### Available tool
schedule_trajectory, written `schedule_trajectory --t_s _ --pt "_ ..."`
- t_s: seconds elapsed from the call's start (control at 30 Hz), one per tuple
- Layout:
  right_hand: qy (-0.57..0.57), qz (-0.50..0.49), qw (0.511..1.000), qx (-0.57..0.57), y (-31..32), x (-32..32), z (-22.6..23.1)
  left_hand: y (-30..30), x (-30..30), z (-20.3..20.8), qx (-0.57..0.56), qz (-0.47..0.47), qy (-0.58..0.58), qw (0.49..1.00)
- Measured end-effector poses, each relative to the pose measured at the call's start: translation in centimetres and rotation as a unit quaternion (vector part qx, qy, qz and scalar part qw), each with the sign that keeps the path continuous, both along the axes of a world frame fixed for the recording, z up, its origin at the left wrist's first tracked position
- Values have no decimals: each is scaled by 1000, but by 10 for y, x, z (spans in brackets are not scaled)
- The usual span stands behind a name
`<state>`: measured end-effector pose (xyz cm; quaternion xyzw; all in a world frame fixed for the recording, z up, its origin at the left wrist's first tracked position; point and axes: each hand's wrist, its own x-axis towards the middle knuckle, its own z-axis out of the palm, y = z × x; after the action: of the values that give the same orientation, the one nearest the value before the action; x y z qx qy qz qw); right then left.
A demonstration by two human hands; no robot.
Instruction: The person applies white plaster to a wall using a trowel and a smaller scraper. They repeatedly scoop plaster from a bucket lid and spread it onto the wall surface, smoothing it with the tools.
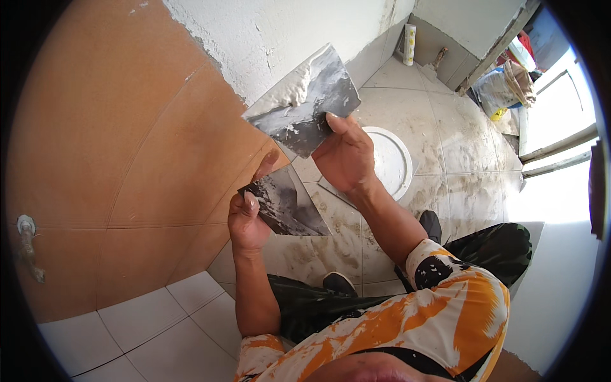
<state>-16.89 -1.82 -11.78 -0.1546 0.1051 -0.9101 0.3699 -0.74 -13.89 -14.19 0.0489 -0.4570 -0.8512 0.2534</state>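
2 flat metal blades are held up in front of us, off the tiled floor (471, 143) and near the brown wall (127, 140). Our right hand (347, 156) grips the wider blade (340, 92) by its lower right edge, thumb pressed on the face and the other fingers mostly hidden behind; how far they curl we cannot tell. Grasping it at the rim seems meant to leave the face free for the white paste (280, 99), heaped along the upper left edge, and the face is turned up toward us, likely so that the load does not slide off. Our left hand (248, 223) clasps the smaller blade (289, 204) at its left corner, thumb on the smeared face, the rest of the fingers partly out of sight. Its top corner comes just beside the wider blade's lowest corner; whether they touch we cannot tell. Beyond our right hand, a white round lid (393, 159) sits near the middle of the floor, perhaps put there to be within reach. Farther out, a white tube (409, 44) stands upright at the floor's far corner, probably out of the way, and a bulky bag (503, 89) rests by the floor's far right edge.
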Motion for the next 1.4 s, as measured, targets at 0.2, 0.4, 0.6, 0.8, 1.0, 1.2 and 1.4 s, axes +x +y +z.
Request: schedule_trajectory --t_s 0.2,0.4,0.6,0.8,1.0,1.2,1.4 --pt "132 80 977 145 -15 24 -16 9 12 -12 -15 66 -29 997" --pt "16 25 995 94 -13 30 -8 17 8 0 -25 133 -19 991" --pt "33 116 981 152 -18 26 -20 19 3 1 -82 138 -59 985" --pt "186 -120 952 209 -8 -56 -82 2 30 2 -107 194 -35 975" --pt "199 -315 797 475 -30 -263 -174 4 36 7 -97 145 -16 984" --pt "367 -368 616 592 -52 -273 -181 17 29 17 -94 206 -24 974" --pt "448 -383 564 578 -46 -253 -182 14 32 9 -96 215 -24 972"
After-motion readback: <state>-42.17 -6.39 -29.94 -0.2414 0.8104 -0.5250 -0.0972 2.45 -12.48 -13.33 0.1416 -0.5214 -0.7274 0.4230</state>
